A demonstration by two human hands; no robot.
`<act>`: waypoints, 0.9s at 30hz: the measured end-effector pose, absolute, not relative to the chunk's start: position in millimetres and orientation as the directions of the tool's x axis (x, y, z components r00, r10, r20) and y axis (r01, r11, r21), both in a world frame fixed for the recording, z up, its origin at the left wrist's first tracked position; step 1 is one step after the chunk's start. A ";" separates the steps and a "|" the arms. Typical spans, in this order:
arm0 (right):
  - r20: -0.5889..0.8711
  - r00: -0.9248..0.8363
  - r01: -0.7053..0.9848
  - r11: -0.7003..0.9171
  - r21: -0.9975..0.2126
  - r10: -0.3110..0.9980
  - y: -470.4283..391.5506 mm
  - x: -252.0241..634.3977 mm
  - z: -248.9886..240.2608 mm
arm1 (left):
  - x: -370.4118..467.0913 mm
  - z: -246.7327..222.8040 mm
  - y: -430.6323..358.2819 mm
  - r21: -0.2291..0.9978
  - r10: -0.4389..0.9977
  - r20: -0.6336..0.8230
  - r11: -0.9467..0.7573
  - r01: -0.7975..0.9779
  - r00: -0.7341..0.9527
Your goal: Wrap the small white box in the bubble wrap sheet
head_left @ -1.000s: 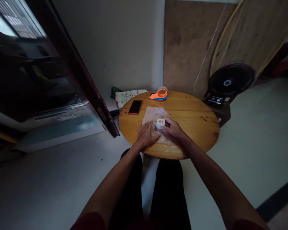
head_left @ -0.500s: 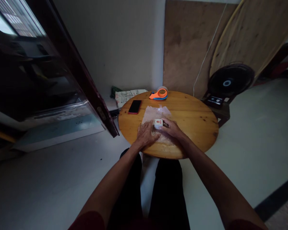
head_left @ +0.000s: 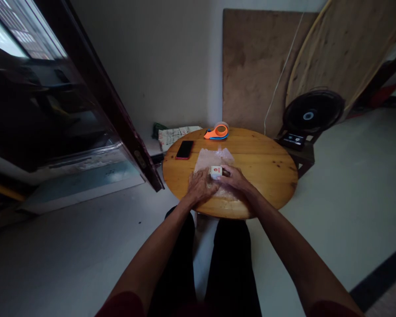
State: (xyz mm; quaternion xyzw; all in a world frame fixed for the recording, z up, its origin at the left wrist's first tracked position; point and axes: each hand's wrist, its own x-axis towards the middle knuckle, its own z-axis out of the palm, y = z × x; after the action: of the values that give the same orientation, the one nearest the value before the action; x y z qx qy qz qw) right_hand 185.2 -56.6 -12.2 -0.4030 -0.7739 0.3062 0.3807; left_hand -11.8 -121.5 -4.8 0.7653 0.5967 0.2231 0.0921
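A sheet of bubble wrap (head_left: 211,157) lies on the round wooden table (head_left: 264,163). On it is a small white-labelled container (head_left: 216,172) with a red mark on its label and a dark brown part at its right end. My right hand (head_left: 235,178) grips the container from the right, fingers and thumb around the brown end. Flat on the wrap at the left is my left hand (head_left: 199,187), fingers spread, its fingertips close beside the container. Whether they touch it I cannot tell.
An orange and blue tape dispenser (head_left: 218,131) stands at the table's far edge. Left of the wrap lies a phone (head_left: 185,149). Behind are printed paper (head_left: 174,135) and a wooden board (head_left: 251,70). A black fan (head_left: 312,112) stands right of the table, a dark door frame (head_left: 119,110) left.
The view has tilted slightly, so the background sits a little lower. Both hands and the container stay nearly in place on the bubble wrap.
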 end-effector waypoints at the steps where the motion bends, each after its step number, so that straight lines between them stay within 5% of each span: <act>1: 0.341 -0.382 0.389 0.484 -0.783 0.859 -57.1 185.1 -11.4 | -11.7 -5.4 -121.6 0.407 0.954 0.234 -0.273 0.872 0.189; 11: 0.332 -0.392 0.400 0.484 -0.778 0.858 -60.2 184.6 -5.2 | -34.7 7.4 -108.5 0.531 0.954 0.247 -0.278 0.800 0.168; 13: 0.334 -0.393 0.395 0.485 -0.780 0.857 -60.8 184.3 -5.7 | -44.4 13.7 -115.6 0.478 0.935 0.313 -0.307 0.823 0.167; 18: 0.340 -0.371 0.393 0.478 -0.786 0.864 -63.0 183.9 -5.4 | -52.7 20.5 -155.6 0.272 0.903 0.212 -0.422 0.865 0.374; 27: 0.362 -0.365 0.413 0.497 -0.763 0.858 -64.4 184.6 -3.9 | -33.2 22.9 -168.9 0.016 0.847 0.294 -0.469 0.883 0.444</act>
State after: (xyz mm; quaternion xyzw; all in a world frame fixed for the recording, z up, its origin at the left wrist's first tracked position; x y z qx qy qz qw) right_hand 184.6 -64.4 -3.9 -0.4104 -0.7741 0.2883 0.3864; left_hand -33.2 -168.9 22.9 0.8468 0.5107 0.1315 -0.0698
